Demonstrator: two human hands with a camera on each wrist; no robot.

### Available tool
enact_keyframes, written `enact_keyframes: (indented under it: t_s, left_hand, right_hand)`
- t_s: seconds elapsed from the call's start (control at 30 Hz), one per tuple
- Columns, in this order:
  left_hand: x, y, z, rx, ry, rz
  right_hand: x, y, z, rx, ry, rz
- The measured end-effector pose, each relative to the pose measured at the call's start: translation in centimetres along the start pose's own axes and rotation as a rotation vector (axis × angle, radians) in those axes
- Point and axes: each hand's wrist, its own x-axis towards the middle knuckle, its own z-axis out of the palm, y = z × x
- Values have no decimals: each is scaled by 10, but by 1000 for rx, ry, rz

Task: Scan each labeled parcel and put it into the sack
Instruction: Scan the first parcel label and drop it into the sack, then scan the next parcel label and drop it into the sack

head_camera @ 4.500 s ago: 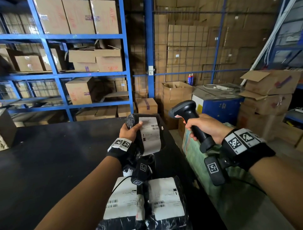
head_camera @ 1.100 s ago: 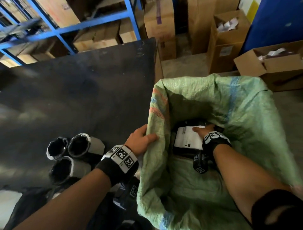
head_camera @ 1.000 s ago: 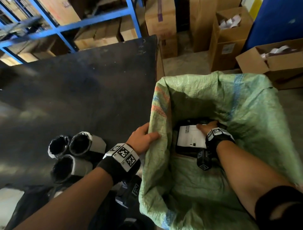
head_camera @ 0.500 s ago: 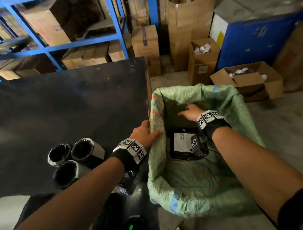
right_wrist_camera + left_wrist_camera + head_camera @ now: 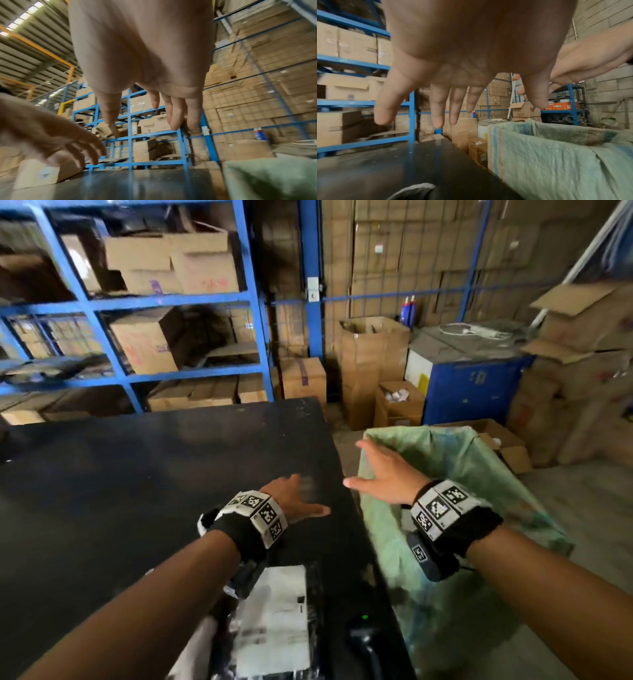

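My left hand [image 5: 294, 501] hovers over the black table [image 5: 137, 474] near its right edge, fingers [image 5: 438, 108] spread and holding nothing. My right hand [image 5: 380, 470] is raised over the left rim of the green woven sack [image 5: 462, 474], fingers [image 5: 176, 115] straight and empty. Black-wrapped parcels with white labels [image 5: 274, 621] lie on the table's near edge under my left forearm. The black scanner [image 5: 366, 642] with a green light rests on the table to their right. The sack's inside is hidden here.
Blue shelving [image 5: 191, 299] with cardboard boxes stands behind the table. Stacked cartons [image 5: 373, 364] and a blue cabinet [image 5: 472, 385] stand on the floor beyond the sack [image 5: 556, 162]. Open boxes [image 5: 507, 446] sit right of the sack.
My right hand left the labeled parcel inside the sack and came up out of it. My left hand let go of the sack's rim and moved over the table. The view rose.
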Motion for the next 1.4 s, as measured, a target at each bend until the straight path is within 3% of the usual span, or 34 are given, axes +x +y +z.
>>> enact_keyframes:
  t_s: [0.23,0.33,0.4,0.5,0.6,0.73,0.9,1.07,1.3,1.4]
  left_hand:
    - [-98,-162,-13,-8,37,-229]
    - [-112,-239,2,-77,53,-366]
    - [-135,-256,8,-141,11,-429]
    - [-164,-256,12,-261,-89,-490]
    - [-174,-253,23,-448,-125,-514]
    - [-154,-270,43,-619,-59,-505]
    - [-175,-250,22,-863,-25,-509]
    - [-176,-233,7,-1046,-26,-413]
    - [-159,-177,-2,-1305,-181,-188]
    - [-147,-153,5,-1342,-179,-144]
  right_hand:
    - [-48,-125,99,-69,-202,-130]
    - [-54,-159,146,-53,-313,-63]
    - [-59,-171,172,-42,-381,-10]
    - [-69,-184,196,11,-429,27]
    - [-75,-193,206,70,-384,85]
    - [-79,-194,220,159,-335,160]
    - [-88,-191,223,336,-248,190]
    - [-100,-185,198,550,-147,187]
    - [-102,-154,148,611,-10,183]
    - [-102,-127,136,611,14,210]
